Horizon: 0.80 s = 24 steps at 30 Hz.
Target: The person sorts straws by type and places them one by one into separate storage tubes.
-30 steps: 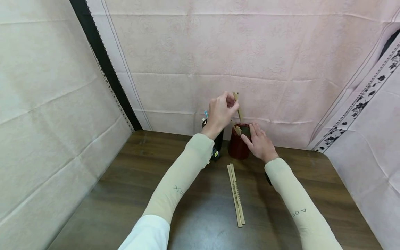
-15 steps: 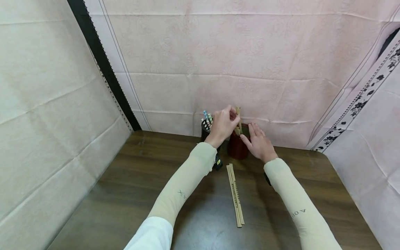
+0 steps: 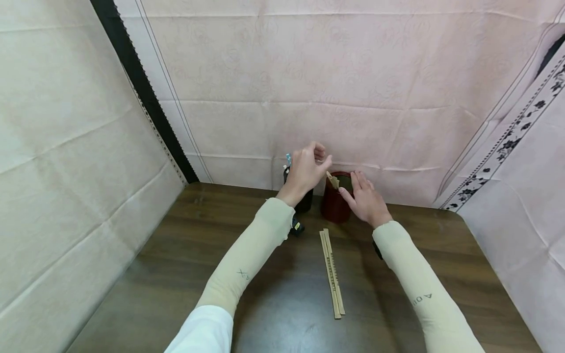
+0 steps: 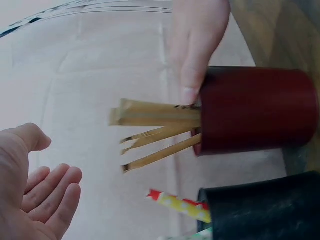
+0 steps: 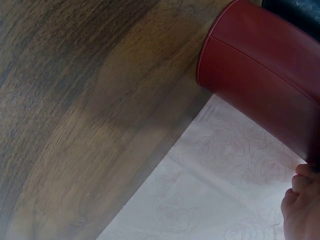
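My left hand [image 3: 304, 169] is raised beside the red cup [image 3: 336, 206], apart from it, with loosely bent fingers and nothing in them. In the left wrist view, a gap shows between that hand [image 4: 42, 190] and several slim sticks in brown paper wrappers [image 4: 160, 115] that poke out of the cup's mouth. The right hand [image 3: 366, 198] holds the cup at its rim, thumb at the near side and fingers along the right. Two more paper-wrapped sticks [image 3: 332, 274] lie together on the table in front of the cup.
Left of the red cup stands a black cup [image 3: 304, 201] with patterned, pencil-like sticks, partly hidden by my left hand. A small dark object with a yellow mark [image 3: 296, 226] sits near my left forearm. Pale cloth [image 3: 353, 73] hangs behind the wooden table [image 3: 273, 304].
My left hand lowered a paper-wrapped stick into the red cup, let it go, and moved back slightly up and left. The right hand has stayed at the cup's rim.
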{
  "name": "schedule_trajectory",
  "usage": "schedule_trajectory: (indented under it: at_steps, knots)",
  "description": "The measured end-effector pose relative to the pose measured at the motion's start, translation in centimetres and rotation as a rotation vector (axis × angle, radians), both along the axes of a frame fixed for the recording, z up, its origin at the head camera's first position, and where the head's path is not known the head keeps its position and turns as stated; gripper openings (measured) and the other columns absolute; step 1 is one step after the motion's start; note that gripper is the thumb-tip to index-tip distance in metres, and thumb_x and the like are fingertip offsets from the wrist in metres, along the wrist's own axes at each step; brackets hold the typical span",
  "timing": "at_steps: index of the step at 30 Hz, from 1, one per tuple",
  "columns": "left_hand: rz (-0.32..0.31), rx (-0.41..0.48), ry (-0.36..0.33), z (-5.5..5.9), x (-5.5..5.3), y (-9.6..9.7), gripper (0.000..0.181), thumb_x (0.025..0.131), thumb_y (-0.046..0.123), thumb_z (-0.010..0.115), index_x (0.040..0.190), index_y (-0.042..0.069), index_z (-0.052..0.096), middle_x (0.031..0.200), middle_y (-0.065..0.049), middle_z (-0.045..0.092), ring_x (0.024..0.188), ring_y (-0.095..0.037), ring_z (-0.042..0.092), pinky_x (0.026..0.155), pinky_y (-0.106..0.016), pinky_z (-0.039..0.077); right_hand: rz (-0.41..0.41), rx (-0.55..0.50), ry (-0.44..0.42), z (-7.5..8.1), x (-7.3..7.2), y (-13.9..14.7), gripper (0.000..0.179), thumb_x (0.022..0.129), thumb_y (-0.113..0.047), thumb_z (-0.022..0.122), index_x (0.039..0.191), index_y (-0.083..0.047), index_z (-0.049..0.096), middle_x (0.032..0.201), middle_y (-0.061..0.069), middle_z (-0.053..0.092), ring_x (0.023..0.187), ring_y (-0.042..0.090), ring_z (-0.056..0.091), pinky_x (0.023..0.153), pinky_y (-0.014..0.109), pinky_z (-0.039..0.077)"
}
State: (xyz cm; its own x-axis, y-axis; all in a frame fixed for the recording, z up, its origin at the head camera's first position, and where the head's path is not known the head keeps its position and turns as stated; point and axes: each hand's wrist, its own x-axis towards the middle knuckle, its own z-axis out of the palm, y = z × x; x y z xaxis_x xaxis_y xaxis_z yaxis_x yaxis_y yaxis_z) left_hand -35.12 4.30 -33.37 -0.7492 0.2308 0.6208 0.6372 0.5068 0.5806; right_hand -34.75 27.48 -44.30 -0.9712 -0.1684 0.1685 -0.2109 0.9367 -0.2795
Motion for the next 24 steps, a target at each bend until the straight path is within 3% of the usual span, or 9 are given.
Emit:
schedule_trajectory:
  at_steps: [8,15,16,20,22,24]
  knots:
    - [-0.004,-0.038,-0.010,1.4,1.0,-1.5,0.017,0.100,0.017,0.070,0.108,0.002,0.069,0.101,-0.010,0.078,0.091,-0.018,0.077,0.084,-0.023,0.062,0.009,0.000,0.009,0.0,0.0,0.0,0.094,0.109,-0.069,0.025,0.168,0.003,0.010,0.176,0.026,0.009,0.165,0.043,0.007,0.133,0.060,0.015]
    - [-0.001,-0.154,-0.008,1.8,2.4,-2.6,0.014,0.099,0.015,0.069,0.103,0.002,0.070,0.095,-0.009,0.078,0.086,-0.017,0.077,0.081,-0.028,0.063,0.007,-0.004,-0.005,0.0,0.1,0.0,0.093,0.109,-0.068,0.023,0.168,0.002,0.008,0.177,0.026,0.007,0.165,0.044,0.006,0.132,0.061,0.015]
    - [0.001,-0.187,-0.014,1.7,2.7,-2.7,0.015,0.100,0.016,0.069,0.102,0.002,0.070,0.094,-0.008,0.079,0.084,-0.017,0.076,0.086,-0.030,0.063,0.006,-0.006,-0.006,0.0,0.1,-0.1,0.093,0.109,-0.068,0.023,0.168,0.002,0.008,0.177,0.026,0.007,0.165,0.044,0.006,0.132,0.061,0.016]
    - [-0.010,-0.331,-0.102,1.3,3.7,-3.1,0.017,0.100,0.021,0.070,0.097,0.005,0.071,0.086,-0.002,0.077,0.078,-0.013,0.071,0.097,-0.040,0.060,0.001,-0.009,-0.010,0.0,0.1,-0.1,0.093,0.109,-0.068,0.023,0.169,0.002,0.007,0.177,0.025,0.006,0.165,0.045,0.007,0.132,0.062,0.017]
    - [-0.028,-0.406,-0.158,0.9,4.1,-3.2,0.022,0.100,0.024,0.070,0.086,0.008,0.071,0.076,0.001,0.072,0.070,-0.010,0.065,0.093,-0.039,0.058,-0.002,-0.009,-0.007,0.1,0.1,-0.1,0.092,0.109,-0.068,0.023,0.169,0.002,0.007,0.177,0.025,0.006,0.165,0.045,0.007,0.132,0.062,0.018]
    - [-0.046,-0.462,-0.224,0.3,4.5,-3.3,0.033,0.100,0.026,0.070,0.072,0.011,0.066,0.062,0.004,0.064,0.060,-0.009,0.057,0.077,-0.034,0.055,-0.002,-0.008,-0.006,0.1,0.1,-0.2,0.093,0.109,-0.068,0.023,0.169,0.002,0.007,0.177,0.025,0.006,0.165,0.045,0.007,0.131,0.062,0.018]
